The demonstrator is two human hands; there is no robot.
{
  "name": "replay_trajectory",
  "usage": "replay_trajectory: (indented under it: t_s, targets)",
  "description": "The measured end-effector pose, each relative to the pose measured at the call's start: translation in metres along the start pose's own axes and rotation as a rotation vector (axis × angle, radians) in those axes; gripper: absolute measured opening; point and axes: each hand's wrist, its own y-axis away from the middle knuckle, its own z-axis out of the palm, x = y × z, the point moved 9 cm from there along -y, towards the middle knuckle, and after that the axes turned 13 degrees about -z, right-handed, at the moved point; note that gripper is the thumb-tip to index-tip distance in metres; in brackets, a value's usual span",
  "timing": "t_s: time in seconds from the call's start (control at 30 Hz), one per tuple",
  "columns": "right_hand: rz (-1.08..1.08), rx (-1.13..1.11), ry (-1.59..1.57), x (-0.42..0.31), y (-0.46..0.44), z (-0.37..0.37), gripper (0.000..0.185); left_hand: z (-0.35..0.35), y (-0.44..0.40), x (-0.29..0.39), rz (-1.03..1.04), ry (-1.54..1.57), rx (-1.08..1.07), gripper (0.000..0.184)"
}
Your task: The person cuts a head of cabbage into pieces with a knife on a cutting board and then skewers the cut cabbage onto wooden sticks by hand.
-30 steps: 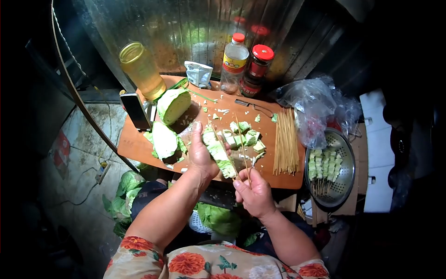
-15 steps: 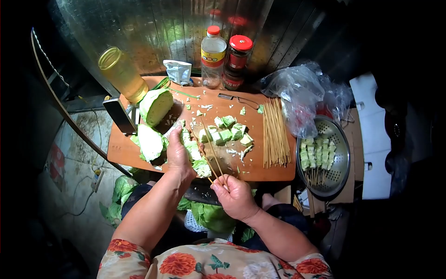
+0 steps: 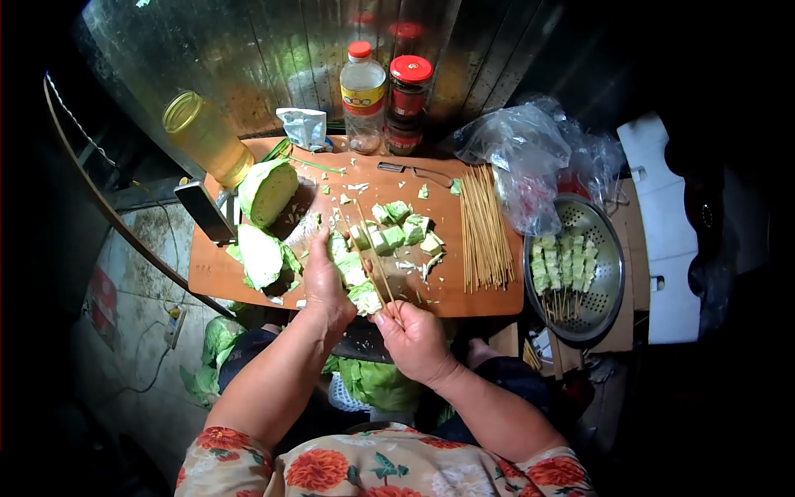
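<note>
My left hand (image 3: pixel 325 282) is closed round a row of cut cabbage pieces (image 3: pixel 351 272), its fingers mostly hidden behind them. Low on two thin bamboo skewers (image 3: pixel 383 282), my right hand (image 3: pixel 416 338) pinches them between thumb and fingers. The skewers slant up and left along the cabbage in the left hand; whether their tips pierce it I cannot tell. Just beyond, more cabbage chunks (image 3: pixel 397 228) lie on the wooden board (image 3: pixel 464 306). A half cabbage (image 3: pixel 267 192) and a cut wedge (image 3: pixel 261 257) rest at the board's left.
Loose skewers (image 3: pixel 487 232) lie at the board's right, near a peeler (image 3: pixel 414 171). A metal colander (image 3: pixel 611 286) holds several cabbage skewers (image 3: pixel 563 269). Behind stand a bottle (image 3: pixel 362 103), stacked jars (image 3: pixel 408 99) and a yellowish jar (image 3: pixel 207 141). A phone (image 3: pixel 204 211) leans at left.
My right hand has moved up and closer to my left hand, bringing the skewers alongside the cabbage pieces. The whole view has shifted slightly.
</note>
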Motion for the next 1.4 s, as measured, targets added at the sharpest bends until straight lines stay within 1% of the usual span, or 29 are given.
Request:
replay_trajectory:
  t_s: [0.03, 0.1, 0.13, 0.2, 0.23, 0.27, 0.33, 0.37, 0.43, 0.47, 0.57, 0.6, 0.7, 0.73, 0.8, 0.83, 0.87, 0.93, 0.97, 1.0, 1.07, 1.1, 1.13, 1.2, 1.23, 1.27, 1.33, 1.37, 1.4]
  targets:
    - [0.001, 0.002, -0.001, -0.003, -0.001, -0.003, 0.014, 0.000, -0.001, -0.001, -0.001, -0.002, 0.001, 0.042]
    - [0.181, 0.017, -0.111, 0.000, 0.000, -0.010, 0.015, 0.008, 0.001, 0.008, 0.064, -0.029, -0.038, 0.052]
    - [0.181, 0.018, -0.113, 0.002, -0.002, -0.014, 0.015, 0.005, -0.005, 0.010, 0.065, -0.032, -0.037, 0.052]
    - [0.131, 0.126, -0.094, 0.004, -0.006, -0.036, 0.016, -0.005, -0.020, 0.016, 0.055, -0.152, 0.024, 0.057]
    - [0.191, 0.187, -0.134, -0.001, -0.009, -0.047, 0.017, 0.000, -0.015, 0.027, 0.121, -0.247, 0.086, 0.051]
    - [0.256, 0.252, -0.283, 0.000, -0.008, -0.054, 0.019, -0.005, -0.027, 0.034, 0.153, -0.353, 0.095, 0.040]
    - [0.250, 0.320, -0.364, -0.002, -0.011, -0.069, 0.021, 0.003, -0.035, 0.043, 0.207, -0.554, 0.058, 0.031]
    - [0.243, 0.350, -0.338, -0.004, -0.012, -0.076, 0.022, 0.004, -0.039, 0.042, 0.204, -0.557, 0.058, 0.031]
    - [0.253, 0.409, -0.375, -0.008, -0.011, -0.089, 0.022, 0.005, -0.047, 0.035, 0.167, -0.761, 0.132, 0.026]
    - [0.238, 0.436, -0.366, -0.009, -0.012, -0.095, 0.023, 0.008, -0.049, 0.031, 0.164, -0.762, 0.129, 0.026]
    - [0.215, 0.510, -0.395, -0.010, -0.010, -0.114, 0.024, 0.024, -0.054, 0.011, 0.164, -0.974, 0.079, 0.024]
    - [0.217, 0.516, -0.394, -0.011, -0.008, -0.117, 0.024, 0.027, -0.055, 0.005, 0.159, -0.978, 0.076, 0.024]
    - [0.202, 0.518, -0.358, -0.012, -0.004, -0.124, 0.025, 0.037, -0.068, -0.022, 0.214, -1.243, 0.013, 0.022]
    - [0.203, 0.525, -0.358, -0.013, -0.003, -0.125, 0.025, 0.039, -0.069, -0.031, 0.213, -1.303, 0.010, 0.028]
    - [0.197, 0.499, -0.354, -0.018, -0.001, -0.127, 0.025, 0.051, -0.073, -0.043, 0.457, -1.527, -0.019, 0.031]
    - [0.193, 0.500, -0.339, -0.019, 0.000, -0.130, 0.024, 0.060, -0.063, -0.047, 0.542, -1.575, -0.036, 0.034]
    - [0.194, 0.506, -0.339, -0.019, 0.001, -0.132, 0.024, 0.061, -0.067, -0.054, 0.541, -1.579, -0.042, 0.034]
    - [0.188, 0.501, -0.341, -0.020, 0.002, -0.135, 0.024, 0.070, -0.070, -0.063, 0.597, -1.694, -0.014, 0.041]
    - [0.195, 0.498, -0.338, -0.018, 0.004, -0.137, 0.023, 0.075, -0.074, -0.071, 0.607, -1.863, 0.007, 0.041]
    - [0.196, 0.504, -0.336, -0.018, 0.005, -0.138, 0.023, 0.086, -0.071, -0.070, 0.605, -1.866, 0.000, 0.041]
    - [0.187, 0.497, -0.357, -0.020, 0.005, -0.138, 0.023, 0.094, -0.075, -0.080, 0.513, -2.186, 0.030, 0.034]
    - [0.171, 0.492, -0.366, -0.020, 0.004, -0.137, 0.023, 0.096, -0.075, -0.081, 0.549, -2.227, 0.035, 0.028]
    - [0.172, 0.498, -0.367, -0.021, 0.006, -0.139, 0.023, 0.097, -0.075, -0.082, 0.549, -2.232, 0.030, 0.028]
    - [0.175, 0.452, -0.364, -0.024, 0.006, -0.137, 0.023, 0.091, -0.079, -0.082, 0.463, -2.260, 0.059, 0.031]
    - [0.170, 0.447, -0.384, -0.025, 0.006, -0.137, 0.023, 0.089, -0.078, -0.080, 0.574, -2.205, 0.048, 0.029]
    - [0.168, 0.447, -0.387, -0.025, 0.005, -0.136, 0.023, 0.086, -0.079, -0.080, 0.577, -2.208, 0.050, 0.029]
    - [0.153, 0.463, -0.393, -0.025, 0.005, -0.136, 0.023, 0.077, -0.080, -0.076, 0.497, -2.170, 0.095, 0.030]
    - [0.152, 0.462, -0.395, -0.023, 0.005, -0.134, 0.023, 0.074, -0.078, -0.075, 0.499, -2.171, 0.097, 0.030]
    - [0.132, 0.457, -0.397, -0.022, 0.004, -0.133, 0.022, 0.074, -0.075, -0.072, 0.553, -2.137, 0.111, 0.030]
